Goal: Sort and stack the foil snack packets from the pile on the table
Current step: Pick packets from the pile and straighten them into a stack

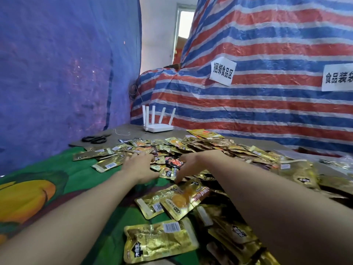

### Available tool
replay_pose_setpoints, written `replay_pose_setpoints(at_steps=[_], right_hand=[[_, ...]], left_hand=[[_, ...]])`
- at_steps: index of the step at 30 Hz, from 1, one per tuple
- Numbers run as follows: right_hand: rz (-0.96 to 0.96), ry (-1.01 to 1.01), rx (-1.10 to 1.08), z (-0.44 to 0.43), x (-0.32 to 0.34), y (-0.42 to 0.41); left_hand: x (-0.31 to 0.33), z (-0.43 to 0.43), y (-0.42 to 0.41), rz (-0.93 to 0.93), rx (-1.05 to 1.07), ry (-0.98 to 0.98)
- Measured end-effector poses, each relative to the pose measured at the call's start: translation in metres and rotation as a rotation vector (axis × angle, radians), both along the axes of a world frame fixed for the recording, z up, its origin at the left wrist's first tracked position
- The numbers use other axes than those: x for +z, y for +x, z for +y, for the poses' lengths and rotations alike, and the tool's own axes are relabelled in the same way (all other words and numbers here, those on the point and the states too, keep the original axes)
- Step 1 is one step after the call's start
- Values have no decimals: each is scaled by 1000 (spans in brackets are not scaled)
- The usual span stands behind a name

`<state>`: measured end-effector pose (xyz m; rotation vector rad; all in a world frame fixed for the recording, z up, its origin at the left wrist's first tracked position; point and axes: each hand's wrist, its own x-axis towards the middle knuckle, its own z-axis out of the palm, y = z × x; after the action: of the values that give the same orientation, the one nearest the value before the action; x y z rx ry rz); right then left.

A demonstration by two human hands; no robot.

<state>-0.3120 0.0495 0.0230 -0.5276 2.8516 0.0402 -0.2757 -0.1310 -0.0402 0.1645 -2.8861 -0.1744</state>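
- I see the left hand (pixel 140 166) lying palm down, fingers straight, on the left edge of the pile of foil packets (pixel 210 147).
- The right hand (pixel 189 165) has its fingers bent down onto packets mid-pile; I cannot tell whether it grips one.
- The pile spreads from centre to right, partly over the green cloth (pixel 63 175).
- Black scissors (pixel 94 139) and a white router (pixel 158 127) sit far left.
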Motion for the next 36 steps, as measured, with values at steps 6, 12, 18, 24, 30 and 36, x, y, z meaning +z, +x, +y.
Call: replay_pose_setpoints(at_steps=[6,12,18,24,30,36], right_hand=[[-16,68,5,-2,-16,-18],[122,60,133,-6,-13,-9],[388,147,286,-26,-16,9],[466,-68,192,-30,-9,31],[405,-393,76,-15,4,64],[436,-843,25,5,27,113]], left_hand=[[-15,-12,-37,-46,-47,165],[-10,-28,-41,-72,-88,39],[-2,-17,-14,174,-91,-274],[4,-25,28,528,22,195],[3,-20,75,638,272,832],[11,3,125,746,365,1187]])
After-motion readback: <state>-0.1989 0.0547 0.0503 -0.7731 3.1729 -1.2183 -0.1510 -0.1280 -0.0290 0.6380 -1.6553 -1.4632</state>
